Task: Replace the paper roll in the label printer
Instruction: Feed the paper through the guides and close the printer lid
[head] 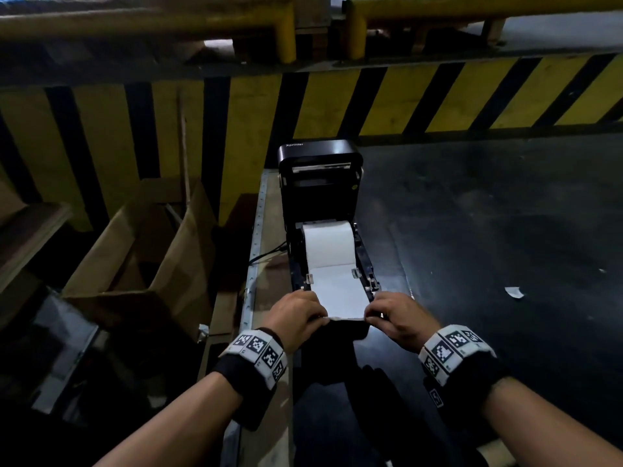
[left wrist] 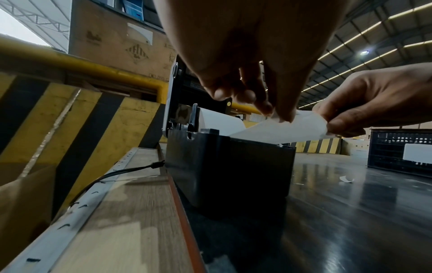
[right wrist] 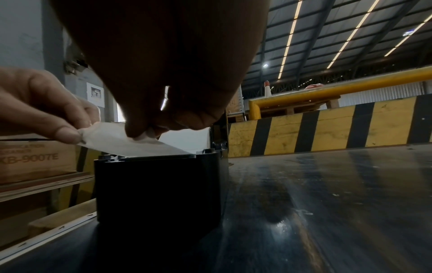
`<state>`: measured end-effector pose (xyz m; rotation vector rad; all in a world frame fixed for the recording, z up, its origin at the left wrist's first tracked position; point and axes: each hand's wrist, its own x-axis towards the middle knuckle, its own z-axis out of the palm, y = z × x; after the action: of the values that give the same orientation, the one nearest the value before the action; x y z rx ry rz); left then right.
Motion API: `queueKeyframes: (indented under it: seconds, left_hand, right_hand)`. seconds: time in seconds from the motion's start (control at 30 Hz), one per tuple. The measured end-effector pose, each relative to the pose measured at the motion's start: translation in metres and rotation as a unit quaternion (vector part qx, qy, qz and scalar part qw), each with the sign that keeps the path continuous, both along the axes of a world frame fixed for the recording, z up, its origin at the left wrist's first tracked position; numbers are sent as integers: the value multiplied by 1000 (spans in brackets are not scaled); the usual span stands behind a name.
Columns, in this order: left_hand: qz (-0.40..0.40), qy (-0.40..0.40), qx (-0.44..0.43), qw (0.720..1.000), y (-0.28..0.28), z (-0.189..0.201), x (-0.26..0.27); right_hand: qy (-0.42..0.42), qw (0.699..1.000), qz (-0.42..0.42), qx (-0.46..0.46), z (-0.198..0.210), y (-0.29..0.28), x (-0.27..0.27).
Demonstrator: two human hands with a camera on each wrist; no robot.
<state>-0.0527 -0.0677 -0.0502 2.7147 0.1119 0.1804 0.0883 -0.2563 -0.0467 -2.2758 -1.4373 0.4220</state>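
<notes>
"Xprinter" on label printer (head: 320,183) lid

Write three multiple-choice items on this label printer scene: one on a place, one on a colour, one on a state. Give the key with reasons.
1. Where is the paper roll?
A. On the dark table beside the printer
B. Seated in the printer's open bay
C. In the cardboard box

2. What colours are the barrier behind the printer?
A. Red and white
B. Plain grey
C. Yellow and black

3. How is the printer's lid?
A. Raised open
B. Shut over the paper
C. Taken off, lying flat

Key: 1 B, the roll sits between the side guides; 2 C, slanted stripes show; 3 A, it stands upright while the left hand and right hand pinch the paper's free end.
</notes>
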Motion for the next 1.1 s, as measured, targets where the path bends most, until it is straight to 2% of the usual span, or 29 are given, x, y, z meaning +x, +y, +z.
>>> queueKeyframes:
  seconds: [0.33, 0.53, 0.67, 0.9, 1.0, 1.1]
  left_hand:
    - [75, 16, 14, 997, -29, 6, -20]
    - [119, 79, 17, 990, -36, 29, -20]
    - [172, 44, 5, 984, -15, 71, -7]
    - [269, -71, -51, 959, 59, 163, 49]
    - [300, -125, -91, 941, 84, 182, 74]
    - [318, -98, -89, 939, 97, 183, 96]
  right_hand:
    - [-14, 999, 29, 3, 12, -12, -6]
    - [7, 999, 14, 45, 27, -25, 3]
    - [8, 999, -24, 45, 51, -24, 23]
    - [-25, 989, -111, 90, 119, 23, 86]
    - [-18, 981, -160, 112, 137, 46, 107]
    - [5, 969, -210, 128, 143, 64, 123]
